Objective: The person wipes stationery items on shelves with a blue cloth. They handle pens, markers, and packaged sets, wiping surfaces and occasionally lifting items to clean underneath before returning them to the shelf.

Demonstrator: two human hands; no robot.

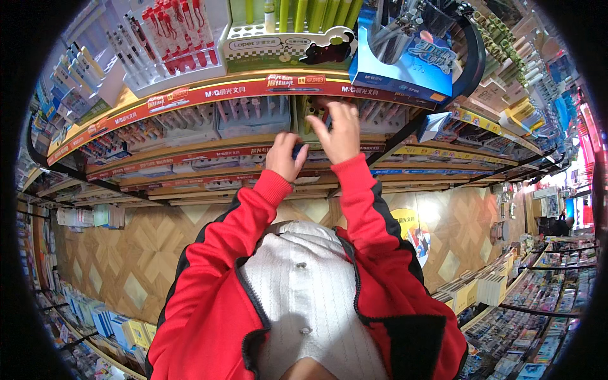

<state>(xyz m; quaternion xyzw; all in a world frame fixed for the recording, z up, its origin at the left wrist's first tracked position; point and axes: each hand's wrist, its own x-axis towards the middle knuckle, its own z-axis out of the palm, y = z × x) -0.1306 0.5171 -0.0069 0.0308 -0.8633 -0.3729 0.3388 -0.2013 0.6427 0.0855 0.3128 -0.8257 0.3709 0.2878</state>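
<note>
My left hand [283,156] is curled in front of the second shelf's edge. Between its thumb and fingers shows a small dark blue item [298,151], mostly hidden by the fingers. To its right and a little higher, my right hand [343,130] has thumb and fingers spread, with no object visible in it. Its fingertips are slightly blurred, close to a green pen display box [304,124] holding yellow and dark pens. Left of that box stands a pale blue display box [254,116] of pink and blue pens.
The upper shelf's red M&G edge strip [228,90] overhangs both hands. On that shelf stand a green pen display [289,50], red-capped pens [183,33] and a blue box [401,71]. A black metal post [403,133] slants down at right. Shelves of notebooks [475,289] lie behind me.
</note>
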